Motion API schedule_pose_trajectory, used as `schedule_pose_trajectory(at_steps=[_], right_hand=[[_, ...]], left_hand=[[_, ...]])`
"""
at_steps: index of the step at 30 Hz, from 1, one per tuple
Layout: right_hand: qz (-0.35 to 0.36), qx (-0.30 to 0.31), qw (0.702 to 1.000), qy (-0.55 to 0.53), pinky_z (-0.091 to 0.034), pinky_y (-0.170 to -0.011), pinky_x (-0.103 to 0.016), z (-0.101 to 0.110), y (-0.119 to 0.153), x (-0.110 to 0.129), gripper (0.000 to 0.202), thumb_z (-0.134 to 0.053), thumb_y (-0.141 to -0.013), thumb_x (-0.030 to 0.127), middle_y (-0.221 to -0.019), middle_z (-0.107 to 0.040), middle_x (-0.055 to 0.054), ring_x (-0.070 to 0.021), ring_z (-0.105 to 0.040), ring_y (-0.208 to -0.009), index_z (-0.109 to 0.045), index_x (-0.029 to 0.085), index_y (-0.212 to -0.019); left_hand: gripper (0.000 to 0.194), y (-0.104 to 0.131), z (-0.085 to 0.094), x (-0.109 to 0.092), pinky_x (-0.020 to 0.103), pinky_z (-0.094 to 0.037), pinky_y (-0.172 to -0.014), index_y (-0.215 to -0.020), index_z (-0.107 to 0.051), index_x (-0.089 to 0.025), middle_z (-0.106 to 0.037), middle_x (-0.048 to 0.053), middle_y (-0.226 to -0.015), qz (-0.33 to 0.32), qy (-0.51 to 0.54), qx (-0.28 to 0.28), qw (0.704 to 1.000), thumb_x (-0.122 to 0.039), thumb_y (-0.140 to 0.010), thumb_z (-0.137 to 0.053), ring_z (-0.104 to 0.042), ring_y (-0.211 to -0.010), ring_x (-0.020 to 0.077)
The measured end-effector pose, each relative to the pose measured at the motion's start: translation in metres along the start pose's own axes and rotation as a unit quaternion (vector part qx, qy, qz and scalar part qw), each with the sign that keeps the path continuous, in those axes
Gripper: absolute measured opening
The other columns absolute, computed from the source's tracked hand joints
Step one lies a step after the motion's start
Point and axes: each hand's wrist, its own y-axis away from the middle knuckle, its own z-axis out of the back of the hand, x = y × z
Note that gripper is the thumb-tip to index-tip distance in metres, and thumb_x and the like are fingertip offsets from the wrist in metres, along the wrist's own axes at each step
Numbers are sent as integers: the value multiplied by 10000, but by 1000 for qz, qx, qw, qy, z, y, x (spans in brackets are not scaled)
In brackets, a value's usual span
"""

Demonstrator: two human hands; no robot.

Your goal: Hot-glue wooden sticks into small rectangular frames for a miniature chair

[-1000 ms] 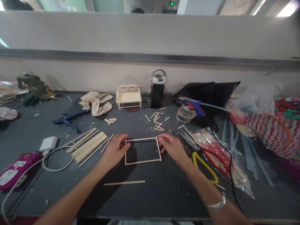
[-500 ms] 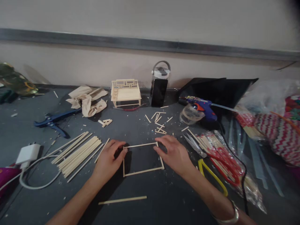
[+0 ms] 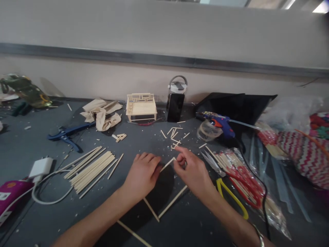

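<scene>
A four-sided frame of thin wooden sticks (image 3: 172, 203) lies turned at an angle on the dark table, partly hidden under both hands. My left hand (image 3: 142, 173) covers its left side, with fingers closed around that part. Beside the frame's far corner is my right hand (image 3: 192, 168). Its index finger stretches toward short cut stick pieces (image 3: 175, 140) while the other fingers curl; no held piece shows in it. Below my left forearm lies a loose stick (image 3: 135, 234).
A small stick-built bench (image 3: 141, 109) stands by the wall near a phone (image 3: 176, 107). Stick bundle (image 3: 94, 169), blue pliers-like tool (image 3: 68, 133), and charger (image 3: 41, 168) lie left. Glue gun (image 3: 223, 125), scissors (image 3: 212, 164), and bagged sticks (image 3: 241, 171) lie right.
The stick frame has turned anticlockwise. My left hand has moved right over it, and my right index finger now points at the short pieces. The loose stick has also turned.
</scene>
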Motion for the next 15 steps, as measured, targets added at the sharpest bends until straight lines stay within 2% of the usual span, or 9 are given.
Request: schedule_pose_trajectory(at_steps=[3, 6, 9, 12, 15], right_hand=[[16, -20, 999, -20, -482, -686, -281, 10, 1, 7, 359, -499, -802, 178, -753, -589, 1, -140, -566, -642, -527, 175, -1160], [25, -34, 998, -37, -480, -677, -283, 19, 0, 14, 367, -507, -787, 163, -735, -584, 4, -138, -560, -637, -536, 170, -1153], [14, -12, 996, -85, -476, -654, -273, 32, -4, 20, 366, -532, -786, 192, -701, -580, 22, -130, -558, -626, -549, 178, -1152], [-39, 47, 974, -219, -460, -579, -236, 45, -11, 17, 323, -569, -813, 296, -740, -610, 15, -116, -563, -631, -587, 208, -1123], [-123, 85, 934, -324, -389, -468, -196, 46, -17, 2, 292, -600, -806, 349, -754, -611, 13, -87, -522, -570, -631, 223, -1067]], left_hand=[[228, -10, 2, -13, 376, -451, -800, -1040, -641, -180, -703, 79, -950, -2, 56, 0, 998, -168, -905, -458, -623, -888, 230], [199, -16, 4, -19, 337, -470, -757, -1015, -655, -170, -712, 87, -936, 23, 148, 10, 989, -208, -876, -517, -647, -859, 229], [185, -19, 5, -20, 317, -466, -717, -946, -671, -167, -713, 79, -868, 45, 176, 8, 983, -166, -853, -512, -653, -810, 222], [188, -21, 10, -17, 259, -469, -615, -890, -665, -169, -691, 33, -732, 63, 205, 11, 977, -188, -875, -479, -646, -660, 166], [190, -22, 15, -16, 225, -467, -555, -864, -651, -161, -655, 1, -659, 120, 306, 43, 943, -264, -884, -492, -615, -554, 126]])
